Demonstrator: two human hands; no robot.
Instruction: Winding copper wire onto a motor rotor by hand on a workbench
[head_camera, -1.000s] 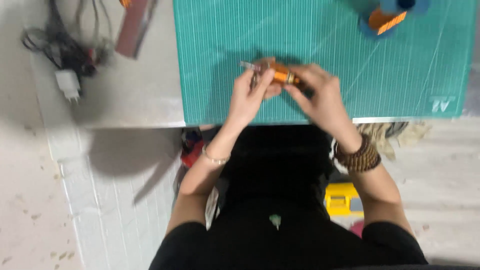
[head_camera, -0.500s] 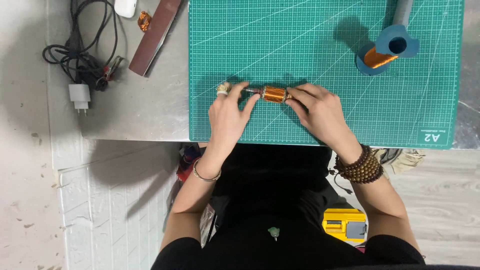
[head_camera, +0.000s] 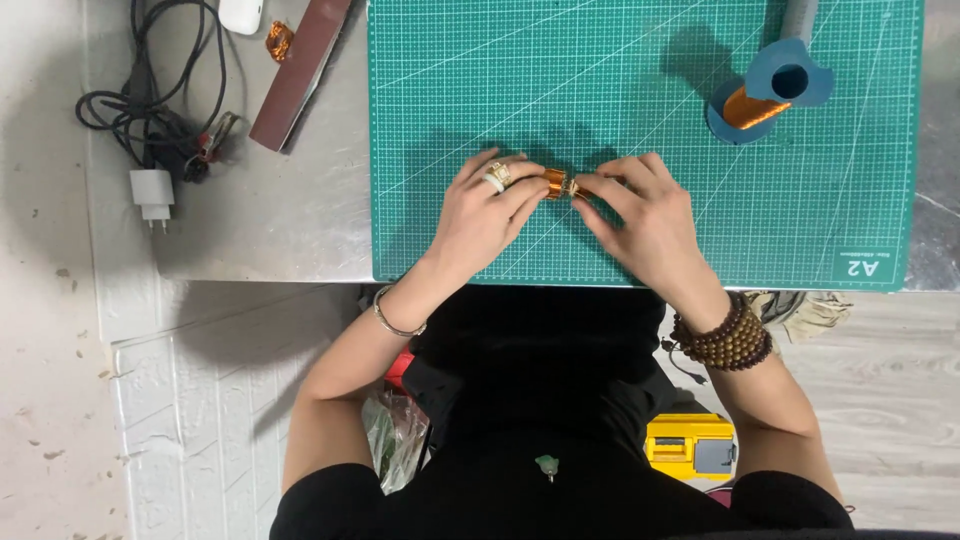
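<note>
Between both hands, small coppery cylinder

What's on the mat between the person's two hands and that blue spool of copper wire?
Nothing: in the head view the green cutting mat is bare between the hands, left hand and right hand pinching a small copper coil, and the blue spool.

Bright, even light from overhead; soft shadows fall up-frame of the hands on the green mat. Sharp focus mid-frame, mild sheen on the grey counter.
</note>
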